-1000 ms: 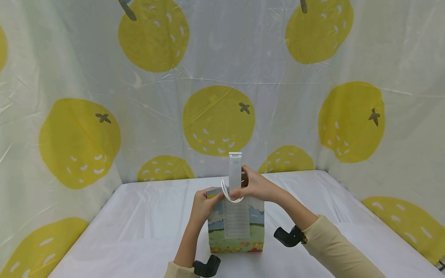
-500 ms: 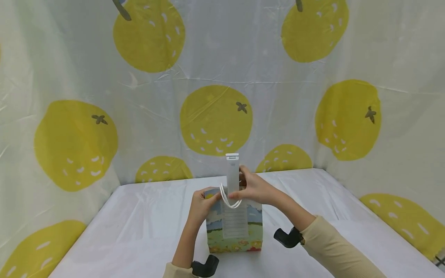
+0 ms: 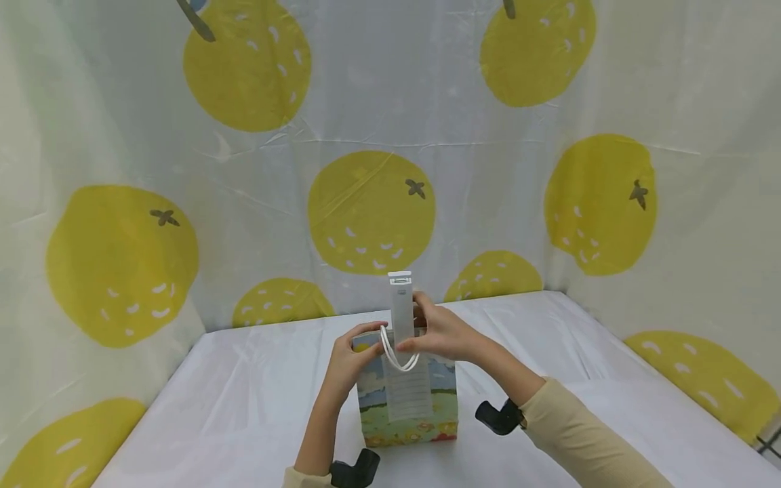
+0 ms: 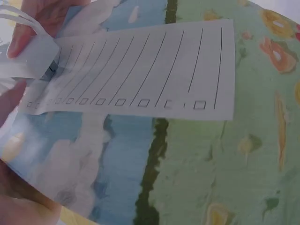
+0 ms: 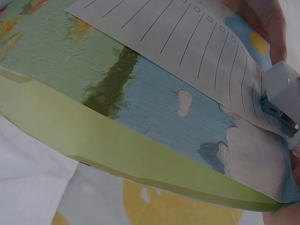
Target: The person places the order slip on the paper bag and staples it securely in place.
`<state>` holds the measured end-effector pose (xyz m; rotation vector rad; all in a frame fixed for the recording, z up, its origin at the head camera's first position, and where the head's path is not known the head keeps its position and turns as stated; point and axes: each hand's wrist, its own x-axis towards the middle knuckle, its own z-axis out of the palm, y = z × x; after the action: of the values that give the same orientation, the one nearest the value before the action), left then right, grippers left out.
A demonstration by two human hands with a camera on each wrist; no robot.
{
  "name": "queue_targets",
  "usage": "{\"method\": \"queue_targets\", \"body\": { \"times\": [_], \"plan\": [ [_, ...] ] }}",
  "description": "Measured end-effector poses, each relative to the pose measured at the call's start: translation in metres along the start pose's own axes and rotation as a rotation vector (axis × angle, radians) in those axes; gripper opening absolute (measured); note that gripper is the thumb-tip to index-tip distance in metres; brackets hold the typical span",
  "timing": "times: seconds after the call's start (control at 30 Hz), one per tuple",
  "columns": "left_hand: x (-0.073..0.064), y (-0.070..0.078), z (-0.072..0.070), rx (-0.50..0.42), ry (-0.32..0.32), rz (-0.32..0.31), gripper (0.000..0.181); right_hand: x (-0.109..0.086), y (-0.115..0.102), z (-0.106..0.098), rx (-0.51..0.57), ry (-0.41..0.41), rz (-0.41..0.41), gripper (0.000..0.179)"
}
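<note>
A paper gift bag (image 3: 444, 410) with a painted meadow and sky stands on the table. A lined checklist strip (image 3: 409, 398) with small boxes lies flat against its front. My right hand (image 3: 448, 332) grips a white stapler (image 3: 401, 308) that points up from the bag's top edge. In the right wrist view, the stapler's head (image 5: 283, 86) straddles the strip's top end and the bag's rim. My left hand (image 3: 344, 362) pinches the bag's upper left edge, thumb in front. A white cord handle (image 3: 399, 367) loops down over the front, beside the stapler.
White cloth (image 3: 262, 400) covers the table. Behind it and at both sides hangs a pale curtain (image 3: 464, 203) printed with yellow fruit. Black wrist mounts (image 3: 499, 417) sit at both sleeve cuffs. A bit of dark metal frame (image 3: 770, 440) shows at the right edge.
The whole head view has shifted slightly left. The stapler tilts a little more toward me, showing more of its end. Both hands keep their holds on the bag and stapler.
</note>
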<state>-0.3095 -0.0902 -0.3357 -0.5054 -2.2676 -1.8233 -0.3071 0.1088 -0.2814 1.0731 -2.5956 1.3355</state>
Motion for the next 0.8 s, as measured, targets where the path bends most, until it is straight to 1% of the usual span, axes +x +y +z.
{"method": "queue_targets", "body": {
  "times": [0.1,0.2,0.37,0.5,0.6,0.7,0.8],
  "plan": [
    [-0.002,0.003,-0.003,0.008,-0.034,-0.01,0.034,0.0,0.0,0.0,-0.007,-0.009,-0.002,0.078],
    [-0.002,0.006,-0.005,0.037,-0.07,0.011,0.034,-0.001,0.0,-0.001,-0.004,-0.013,-0.002,0.077],
    [0.0,0.013,-0.009,0.121,-0.121,0.055,0.04,-0.002,0.0,-0.004,-0.003,-0.014,-0.003,0.077],
    [0.001,0.023,-0.009,0.197,-0.151,0.058,0.045,-0.003,0.0,-0.005,-0.025,-0.006,-0.011,0.076],
    [0.002,0.031,-0.007,0.289,-0.17,0.062,0.049,-0.004,0.001,-0.005,-0.04,-0.001,-0.021,0.075],
    [0.002,0.039,-0.005,0.419,-0.18,0.081,0.056,-0.003,0.002,-0.005,-0.039,-0.002,-0.02,0.075],
    [0.002,0.048,-0.004,0.546,-0.175,0.107,0.062,-0.002,0.002,-0.004,-0.028,-0.006,-0.016,0.076]
  ]
}}
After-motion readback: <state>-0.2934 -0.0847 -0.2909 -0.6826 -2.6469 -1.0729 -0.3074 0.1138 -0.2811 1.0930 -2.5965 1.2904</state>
